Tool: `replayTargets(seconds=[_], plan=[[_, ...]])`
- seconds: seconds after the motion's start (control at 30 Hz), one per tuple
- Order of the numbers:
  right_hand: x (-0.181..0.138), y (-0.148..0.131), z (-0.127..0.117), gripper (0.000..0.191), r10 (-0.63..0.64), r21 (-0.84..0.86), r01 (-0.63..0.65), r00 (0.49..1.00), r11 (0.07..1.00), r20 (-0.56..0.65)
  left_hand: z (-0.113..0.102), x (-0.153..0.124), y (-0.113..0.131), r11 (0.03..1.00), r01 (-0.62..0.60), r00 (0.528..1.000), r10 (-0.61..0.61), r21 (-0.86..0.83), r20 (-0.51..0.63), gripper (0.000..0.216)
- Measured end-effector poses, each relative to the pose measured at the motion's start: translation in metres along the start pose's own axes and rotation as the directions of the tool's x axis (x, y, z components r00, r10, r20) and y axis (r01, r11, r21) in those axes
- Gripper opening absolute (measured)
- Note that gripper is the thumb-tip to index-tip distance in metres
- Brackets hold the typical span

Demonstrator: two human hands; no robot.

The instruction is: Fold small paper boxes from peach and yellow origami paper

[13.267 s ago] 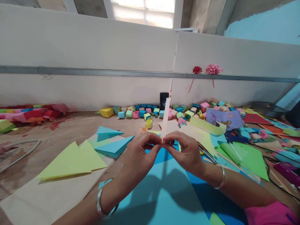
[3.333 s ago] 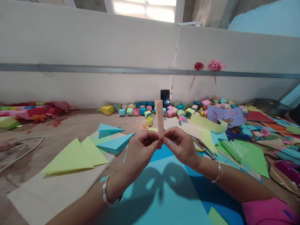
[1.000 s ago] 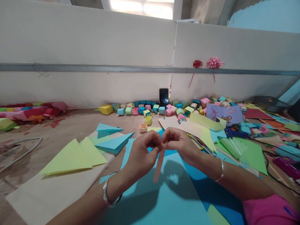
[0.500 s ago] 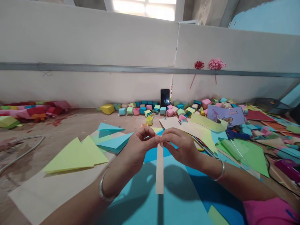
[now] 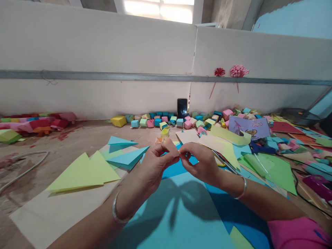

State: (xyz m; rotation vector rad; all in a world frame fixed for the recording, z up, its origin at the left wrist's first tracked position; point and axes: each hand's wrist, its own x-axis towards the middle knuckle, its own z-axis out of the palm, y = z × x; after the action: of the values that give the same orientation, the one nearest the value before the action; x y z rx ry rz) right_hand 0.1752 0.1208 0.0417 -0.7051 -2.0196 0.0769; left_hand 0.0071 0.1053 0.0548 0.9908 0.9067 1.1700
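A pale peach paper strip [image 5: 171, 146] is raised between my hands, its lit face slanting up behind the left fingers. My left hand [image 5: 153, 164] is closed on it, thumb and fingers pinching near its lower right end. My right hand [image 5: 201, 160] meets that end with thumb and forefinger pinched together at the strip's edge. Much of the strip is hidden by the left fingers. Below both hands lies a light blue sheet [image 5: 181, 214], with their shadows on it. A small open peach paper box [image 5: 159, 140] and a yellow one [image 5: 165, 133] stand just beyond the left hand.
Folded yellow paper [image 5: 77, 173] and folded blue paper [image 5: 129, 157] lie at left on a white sheet [image 5: 52, 218]. Several small paper cubes [image 5: 157, 122] line the wall around a phone [image 5: 182, 108]. Green sheets [image 5: 275, 171], a purple card [image 5: 249, 126] and a black cable [image 5: 298, 183] clutter the right.
The peach strip hung down between my hands before; now it is tilted up behind the left fingers. The small peach box beyond the left hand shows more fully. Both hands stay close together.
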Motion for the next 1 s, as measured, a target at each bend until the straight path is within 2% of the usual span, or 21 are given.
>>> replayTargets(seconds=[0.07, 0.13, 0.2, 0.3, 0.37, 0.43, 0.53, 0.77, 1.0], plan=[[-0.001, 0.0, -0.001, 0.016, -0.049, -0.058, 0.053, 0.997, 0.997, 0.066, -0.002, 0.0, -0.002, 1.0, 0.014, 0.999, -0.014, -0.006, -0.034, 0.019], [-0.002, 0.0, -0.002, 0.015, -0.095, -0.108, 0.108, 0.989, 0.988, 0.118, -0.003, -0.001, -0.003, 1.0, -0.021, 0.997, 0.022, 0.017, -0.069, 0.021], [-0.003, 0.0, -0.003, 0.014, -0.106, -0.084, 0.113, 0.99, 0.99, 0.092, -0.003, -0.002, -0.003, 0.994, -0.085, 0.994, 0.089, 0.065, -0.061, 0.015], [0.0, -0.002, -0.005, 0.011, 0.009, 0.055, -0.01, 1.0, 0.998, 0.017, -0.001, -0.003, -0.001, 0.987, -0.121, 0.993, 0.119, 0.105, 0.017, 0.013], [0.002, -0.002, -0.006, 0.007, 0.133, 0.121, -0.138, 0.99, 0.983, 0.043, 0.001, -0.003, 0.002, 0.984, -0.122, 0.992, 0.117, 0.128, 0.04, 0.014], [0.005, -0.002, -0.006, 0.006, 0.235, 0.162, -0.246, 0.968, 0.956, 0.085, 0.004, -0.003, 0.004, 0.982, -0.116, 0.993, 0.116, 0.15, 0.014, 0.014], [0.006, 0.0, -0.005, 0.008, 0.319, 0.214, -0.34, 0.939, 0.916, 0.13, 0.006, -0.003, 0.007, 0.979, -0.103, 0.994, 0.109, 0.173, -0.024, 0.011], [0.006, 0.001, -0.005, 0.01, 0.348, 0.232, -0.374, 0.926, 0.898, 0.146, 0.009, -0.006, 0.01, 0.944, -0.188, 0.98, 0.198, 0.271, -0.009, 0.014], [0.003, 0.003, -0.004, 0.009, 0.347, 0.295, -0.384, 0.922, 0.875, 0.171, 0.005, -0.005, 0.01, 0.922, -0.186, 0.98, 0.201, 0.34, -0.008, 0.012]])
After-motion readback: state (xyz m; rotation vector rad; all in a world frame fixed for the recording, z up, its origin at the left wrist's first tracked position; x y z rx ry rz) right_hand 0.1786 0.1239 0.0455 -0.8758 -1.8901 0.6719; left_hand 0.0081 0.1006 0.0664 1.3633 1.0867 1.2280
